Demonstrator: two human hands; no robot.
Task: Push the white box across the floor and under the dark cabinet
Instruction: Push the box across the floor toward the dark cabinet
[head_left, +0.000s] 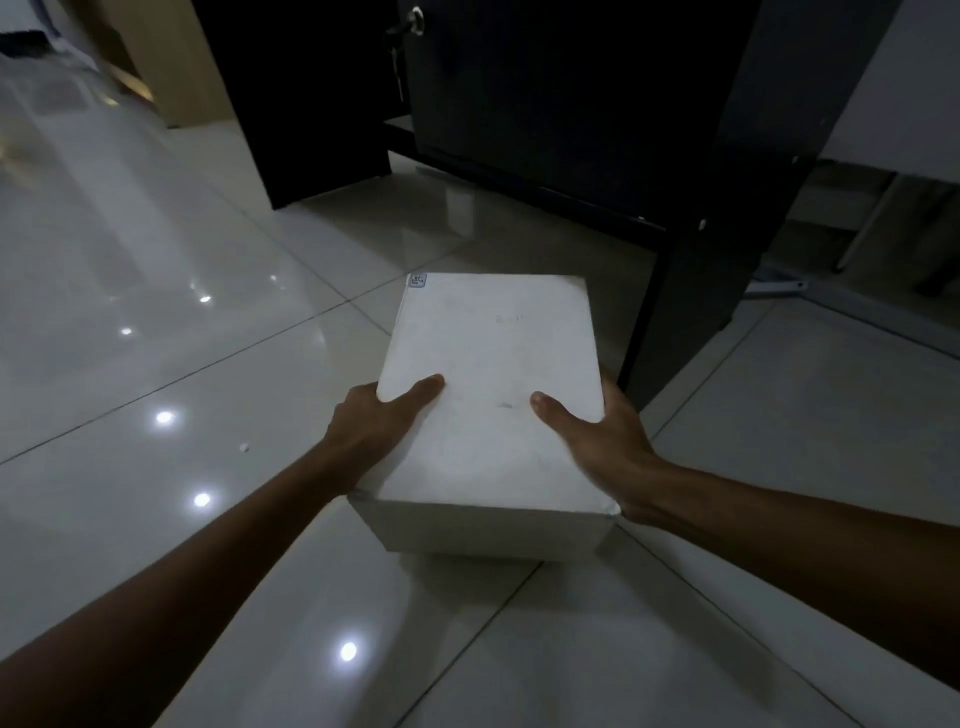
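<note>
In the head view, a white rectangular cardboard box (493, 395) is seen resting on the glossy pale tiled floor (156, 364), just in front of the gap beneath the dark cabinet (571, 104). Its far right corner lies near the cabinet's black side panel (675, 291), which comes down to the floor; whether they touch cannot be told. The box is flanked by both hands. The left hand (374, 421) is pressed against the left side, its thumb laid flat over the lid edge and its fingers hidden down the side. The right hand (602, 441) is set the same way on the right side, thumb on the lid, fingers wrapped out of sight. Both hands are thus half open and clamped on the box rather than closed around it. This two-sided hold is judged to serve steering: the box can be kept straight while slid forward. The box is not yet under the cabinet, and a slight leftward correction may be needed to clear the panel.
</note>
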